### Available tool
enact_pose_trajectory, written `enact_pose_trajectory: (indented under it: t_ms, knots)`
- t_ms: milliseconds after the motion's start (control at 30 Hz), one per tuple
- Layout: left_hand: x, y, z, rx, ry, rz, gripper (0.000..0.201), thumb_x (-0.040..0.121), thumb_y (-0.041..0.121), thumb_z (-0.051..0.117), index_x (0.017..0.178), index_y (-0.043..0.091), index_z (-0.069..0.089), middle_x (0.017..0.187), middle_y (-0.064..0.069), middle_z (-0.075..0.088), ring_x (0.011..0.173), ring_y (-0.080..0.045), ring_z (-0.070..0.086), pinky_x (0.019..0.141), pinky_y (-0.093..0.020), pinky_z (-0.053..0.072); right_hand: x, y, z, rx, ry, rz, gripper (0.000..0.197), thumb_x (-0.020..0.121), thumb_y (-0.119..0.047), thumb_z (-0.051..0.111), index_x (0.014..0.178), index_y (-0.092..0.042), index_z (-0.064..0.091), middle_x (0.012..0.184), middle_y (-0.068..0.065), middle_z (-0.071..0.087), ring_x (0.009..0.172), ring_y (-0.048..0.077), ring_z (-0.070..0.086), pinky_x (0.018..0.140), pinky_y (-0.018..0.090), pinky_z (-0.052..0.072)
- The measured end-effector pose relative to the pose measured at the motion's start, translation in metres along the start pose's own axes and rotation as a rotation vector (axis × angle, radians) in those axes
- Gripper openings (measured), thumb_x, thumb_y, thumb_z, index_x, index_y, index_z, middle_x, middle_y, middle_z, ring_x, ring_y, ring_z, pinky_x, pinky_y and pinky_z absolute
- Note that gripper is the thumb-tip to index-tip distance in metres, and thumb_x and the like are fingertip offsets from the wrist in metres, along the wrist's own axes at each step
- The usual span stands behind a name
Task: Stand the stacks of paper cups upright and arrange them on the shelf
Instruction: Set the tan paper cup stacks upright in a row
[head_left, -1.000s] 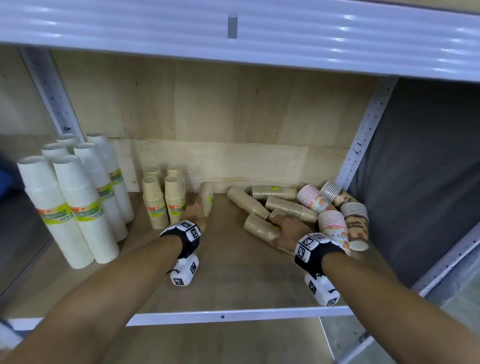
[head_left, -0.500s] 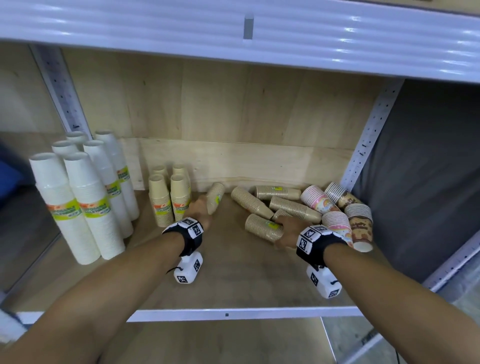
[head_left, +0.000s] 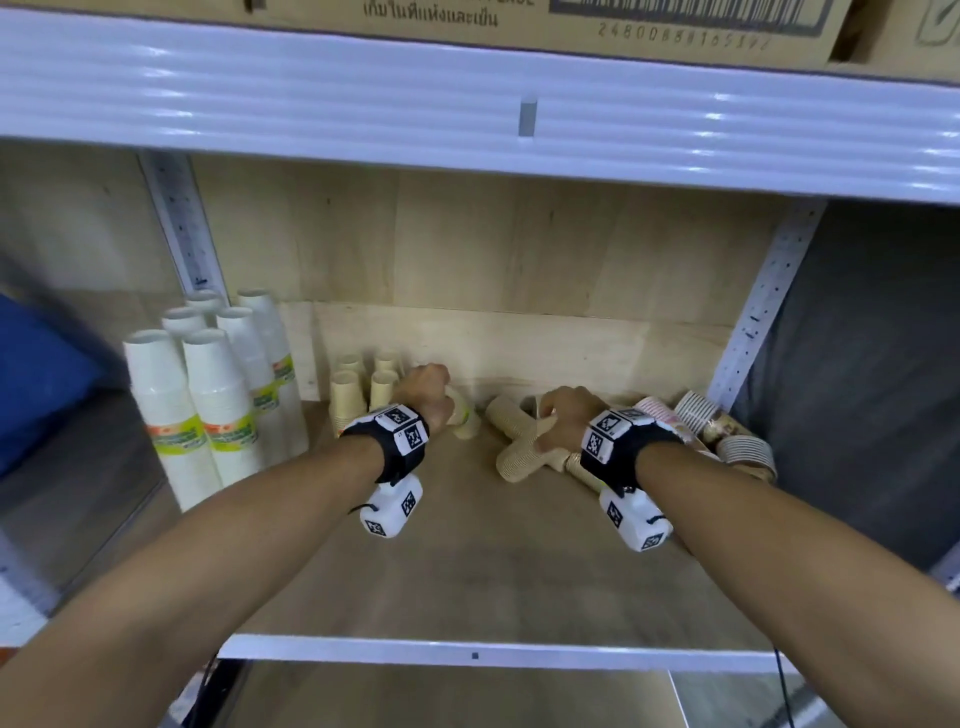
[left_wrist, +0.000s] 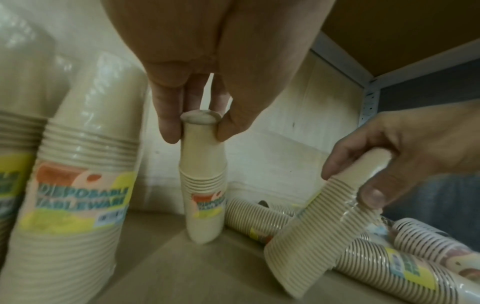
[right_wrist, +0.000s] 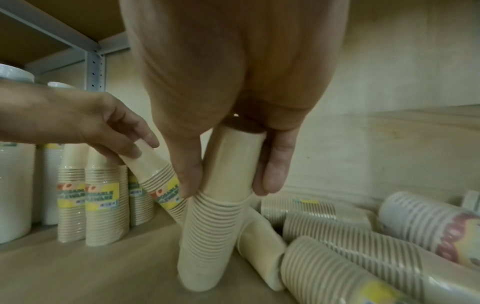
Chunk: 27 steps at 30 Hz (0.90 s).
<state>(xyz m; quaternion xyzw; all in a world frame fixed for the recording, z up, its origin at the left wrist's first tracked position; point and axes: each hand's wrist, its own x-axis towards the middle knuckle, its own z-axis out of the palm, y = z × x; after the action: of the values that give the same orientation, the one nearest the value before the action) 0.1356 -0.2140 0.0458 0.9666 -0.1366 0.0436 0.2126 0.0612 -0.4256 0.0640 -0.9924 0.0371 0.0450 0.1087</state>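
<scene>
Wooden shelf under a white steel beam, plywood backing; contents listed left to right.

White cup stacks: upright, at 9 o'clock on the board.

Beige standing stacks: four, upright, just right of the white ones.

Left hand: fingers and thumb pinching the closed top end of a labelled beige stack, which is tilting, its wide end touching the board just beside the standing group.

Right hand: fingers curling round the upper part of a ribbed beige stack, which is leaning with its wide end down, at roughly 1 o'clock from the left one.

Fallen stacks: beige ones lying on their sides under and beside the right hand. Patterned stacks: lying at 3 o'clock near the upright post.

Handling note: each stack is probably best tipped until its wide rim is sitting flat, with the top steadied until wobble stops. The plastic sleeve looks slippery, so a low grip may be helping. The ribbed one should be kept clear of the lying pile while pivoting.
</scene>
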Motion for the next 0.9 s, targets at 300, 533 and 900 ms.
enact_pose_trajectory:
  t_ms: [300, 533, 900]
  knots:
    - [0.004, 0.021, -0.025, -0.033, -0.051, 0.075, 0.04, 0.085, 0.011, 0.062, 0.125, 0.016, 0.058, 0.114, -0.004, 0.067, 0.11, -0.025, 0.059, 0.09, -0.034, 0.051, 0.021, -0.039, -0.009, 0.025, 0.014, -0.091, 0.051, 0.073, -0.023, 0.077, 0.12, -0.016, 0.059, 0.116, 0.004, 0.057, 0.102, 0.023, 0.06, 0.075, 0.027, 0.047]
    - [0.002, 0.029, -0.021, -0.012, -0.102, 0.139, 0.029, 0.083, 0.013, 0.069, 0.112, 0.02, 0.066, 0.115, -0.003, 0.062, 0.103, -0.021, 0.059, 0.079, -0.026, 0.045, 0.028, -0.058, -0.009, 0.015, 0.009, -0.109, 0.055, 0.068, -0.028, 0.079, 0.119, -0.017, 0.059, 0.115, 0.003, 0.059, 0.104, 0.023, 0.058, 0.082, 0.033, 0.052]
    - [0.0, 0.025, -0.028, 0.022, -0.157, 0.187, 0.029, 0.086, 0.018, 0.068, 0.115, 0.018, 0.068, 0.115, -0.001, 0.062, 0.099, -0.018, 0.058, 0.079, -0.026, 0.043, 0.031, -0.062, -0.017, 0.005, 0.029, -0.113, 0.044, 0.081, -0.027, 0.072, 0.122, -0.011, 0.063, 0.117, 0.008, 0.063, 0.108, 0.026, 0.061, 0.083, 0.03, 0.049]
